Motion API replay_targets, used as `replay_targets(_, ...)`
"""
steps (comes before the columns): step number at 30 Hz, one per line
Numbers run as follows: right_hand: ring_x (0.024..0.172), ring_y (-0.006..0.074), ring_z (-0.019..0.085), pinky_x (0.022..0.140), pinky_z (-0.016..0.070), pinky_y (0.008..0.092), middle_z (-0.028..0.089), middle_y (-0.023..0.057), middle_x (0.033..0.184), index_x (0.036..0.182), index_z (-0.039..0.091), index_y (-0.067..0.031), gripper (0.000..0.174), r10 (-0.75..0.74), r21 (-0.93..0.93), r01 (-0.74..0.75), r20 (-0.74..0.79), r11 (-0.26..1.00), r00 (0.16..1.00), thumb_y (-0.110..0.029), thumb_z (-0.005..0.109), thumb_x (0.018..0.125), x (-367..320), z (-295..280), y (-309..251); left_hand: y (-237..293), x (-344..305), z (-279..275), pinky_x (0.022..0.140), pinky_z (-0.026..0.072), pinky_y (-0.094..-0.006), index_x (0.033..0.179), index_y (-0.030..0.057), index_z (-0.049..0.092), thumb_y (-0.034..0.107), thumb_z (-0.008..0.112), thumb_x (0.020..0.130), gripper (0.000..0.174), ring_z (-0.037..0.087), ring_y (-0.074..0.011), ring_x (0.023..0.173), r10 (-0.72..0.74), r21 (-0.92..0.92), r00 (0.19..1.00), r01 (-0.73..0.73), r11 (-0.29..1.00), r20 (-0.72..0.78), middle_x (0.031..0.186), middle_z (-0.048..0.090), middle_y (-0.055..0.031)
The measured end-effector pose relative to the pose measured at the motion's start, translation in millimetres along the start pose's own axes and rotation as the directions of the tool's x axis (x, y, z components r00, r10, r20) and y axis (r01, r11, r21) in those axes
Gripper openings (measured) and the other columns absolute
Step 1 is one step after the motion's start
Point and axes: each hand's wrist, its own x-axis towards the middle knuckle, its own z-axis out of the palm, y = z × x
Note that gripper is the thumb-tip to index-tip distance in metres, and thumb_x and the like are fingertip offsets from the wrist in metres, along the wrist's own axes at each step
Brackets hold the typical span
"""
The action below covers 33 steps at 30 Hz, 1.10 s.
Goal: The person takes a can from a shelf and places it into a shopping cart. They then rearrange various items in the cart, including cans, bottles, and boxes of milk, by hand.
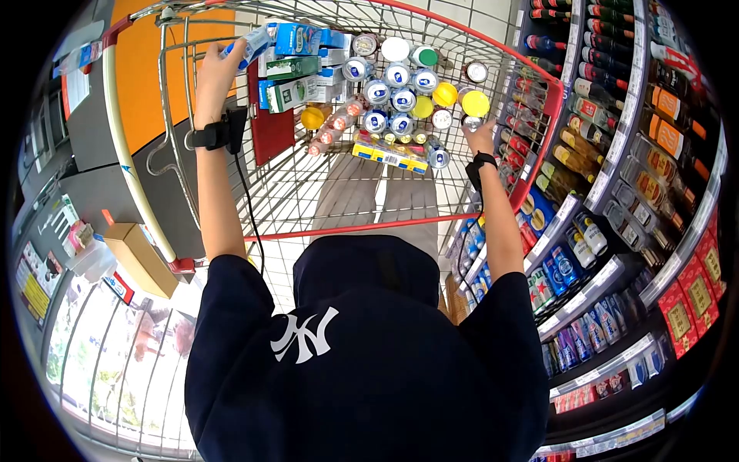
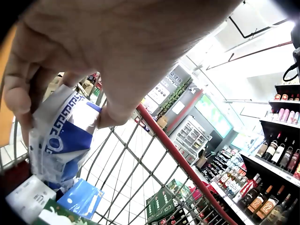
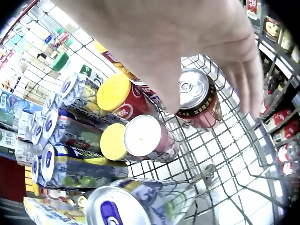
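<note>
Left hand: The left hand [image 1: 219, 85], at ten o'clock on a dial laid over the cart [image 1: 556, 104], grasps a blue-and-white pack [image 2: 70, 133] between thumb and fingers.
Blue-and-white pack: Held just beside the stacked cartons at ten o'clock; whether its base touches them is unclear. It looks fairly light and soft-sided, likely to dent under a squeeze, so a broad hold across both sides should suit it best.
Cartons: A blue carton [image 1: 296, 38] and a green carton [image 1: 292, 69] lie among others at ten o'clock, boxy and likely to crush at the corners.
Bottles: Clear plastic bottles [image 1: 331, 128] lie at eight o'clock, probably smooth and best held around the middle.
Yellow-lidded tub: The tub [image 3: 112, 91] leans among the cans toward two o'clock, its wall the surer hold.
Dark-banded can: At three o'clock, the can [image 3: 199, 101] sits in the cart beneath the right hand [image 1: 479, 140], looking stiff, smooth and slippery; the body below the rim offers the firmest hold.
Right hand: Open, thumb at the can's near side, fingers extended and apart from its far side.
Shelves: Bottles line the shelves [image 1: 620, 138] beyond, at three o'clock.
</note>
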Motion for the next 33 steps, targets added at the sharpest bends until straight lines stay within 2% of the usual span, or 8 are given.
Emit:
replay_targets(2, 0.114, 0.0448, 0.052, 0.096, 0.0440, 0.0426, 0.048, 0.0352, 0.124, 0.141, 0.011, 0.0087, 0.110, -0.102, 0.016, 0.103, -0.031, 0.995, 0.994, -0.041, 0.078, 0.069, 2.8, -2.0, -2.1, 2.1, 1.3, 5.6, 0.070, 0.0492, -0.0347, 0.106, -0.0033, 0.059, 0.057, 0.056, 0.078, 0.067, 0.065, -0.0280, 0.078, -0.048, -0.030, 0.998, 0.049, 0.998, 0.039, 0.087, 0.066, -0.0197)
replay_targets(6, 0.120, 0.0474, 0.046, 0.099, 0.0417, 0.0454, 0.039, 0.0339, 0.132, 0.138, 0.023, 0.0044, 0.102, -0.109, 0.048, 0.106, 0.063, 0.993, 0.992, -0.040, 0.081, 0.066, 2.1, -5.1, -14.0, -1.3, 5.3, 17.5, 0.073, 0.0492, -0.0356, 0.109, -0.0039, 0.058, 0.057, 0.054, 0.080, 0.068, 0.065, -0.0300, 0.082, -0.043, -0.009, 0.999, 0.043, 0.999, -0.004, 0.091, 0.066, -0.0211)
replay_targets(9, 0.103, 0.0476, 0.058, 0.086, 0.0503, 0.0478, 0.041, 0.0328, 0.125, 0.136, 0.029, -0.0001, 0.093, -0.152, -0.050, 0.151, -0.012, 0.987, 0.988, -0.033, 0.081, 0.066, 12.3, 12.6, -10.5, -5.2, 2.5, 21.8, 0.082, 0.0479, -0.0404, 0.117, -0.0027, 0.054, 0.057, 0.050, 0.085, 0.068, 0.063, -0.0382, 0.097, -0.016, -0.039, 0.997, 0.013, 0.999, -0.070, 0.102, 0.064, -0.0265)
replay_targets(14, 0.103, 0.0446, 0.056, 0.089, 0.0475, 0.0475, 0.053, 0.0293, 0.115, 0.122, 0.045, 0.0035, 0.071, -0.142, 0.018, 0.144, -0.076, 0.989, 0.987, -0.027, 0.078, 0.068, 17.4, 17.4, -3.9, -7.0, -8.3, 29.1, 0.088, 0.0467, -0.0430, 0.128, -0.0003, 0.046, 0.056, 0.049, 0.088, 0.069, 0.060, -0.0425, 0.105, 0.023, -0.001, 0.990, -0.023, 1.000, -0.142, 0.108, 0.063, -0.0289)
replay_targets(18, 0.093, 0.0433, 0.061, 0.082, 0.0491, 0.0456, 0.062, 0.0280, 0.101, 0.118, 0.045, 0.0050, 0.067, -0.268, 0.039, 0.278, -0.172, 0.960, 0.948, -0.024, 0.078, 0.068, 31.1, 13.6, 22.2, -8.8, -11.6, 28.7, 0.089, 0.0466, -0.0421, 0.131, -0.0001, 0.044, 0.056, 0.051, 0.088, 0.071, 0.060, -0.0412, 0.106, 0.029, -0.003, 0.987, -0.030, 1.000, -0.161, 0.110, 0.062, -0.0284)
replay_targets(26, 0.085, 0.0381, 0.065, 0.076, 0.0507, 0.0429, 0.065, 0.0272, 0.096, 0.115, 0.048, 0.0069, 0.069, -0.123, 0.177, 0.114, 0.041, 0.978, 0.992, -0.032, 0.078, 0.067, -27.5, -115.8, -15.3, -14.2, -14.0, 28.7, 0.087, 0.0488, -0.0388, 0.132, -0.0018, 0.043, 0.045, 0.061, 0.086, 0.068, 0.063, -0.0376, 0.103, 0.056, -0.122, 0.983, -0.078, 0.989, -0.175, 0.110, 0.063, -0.0264)
replay_targets(30, 0.092, 0.0382, 0.064, 0.078, 0.0494, 0.0425, 0.063, 0.0286, 0.099, 0.116, 0.046, 0.0088, 0.066, -0.319, 0.040, 0.323, -0.085, 0.946, 0.944, -0.029, 0.078, 0.072, -55.2, -145.4, -36.0, -12.3, -19.2, 28.8, 0.085, 0.0497, -0.0395, 0.131, -0.0032, 0.042, 0.039, 0.062, 0.087, 0.064, 0.064, -0.0369, 0.102, 0.092, -0.174, 0.976, -0.128, 0.976, -0.198, 0.108, 0.064, -0.0266)
replay_targets(33, 0.091, 0.0381, 0.064, 0.078, 0.0492, 0.0432, 0.063, 0.0288, 0.099, 0.115, 0.047, 0.0085, 0.063, -0.325, 0.026, 0.328, -0.086, 0.944, 0.942, -0.028, 0.077, 0.073, -99.2, -172.9, -88.9, -24.4, -15.1, 34.1, 0.064, 0.0532, -0.0312, 0.133, -0.0005, 0.042, 0.040, 0.064, 0.087, 0.066, 0.068, -0.0233, 0.075, 0.217, -0.099, 0.937, -0.252, 0.963, -0.273, 0.093, 0.066, -0.0202)
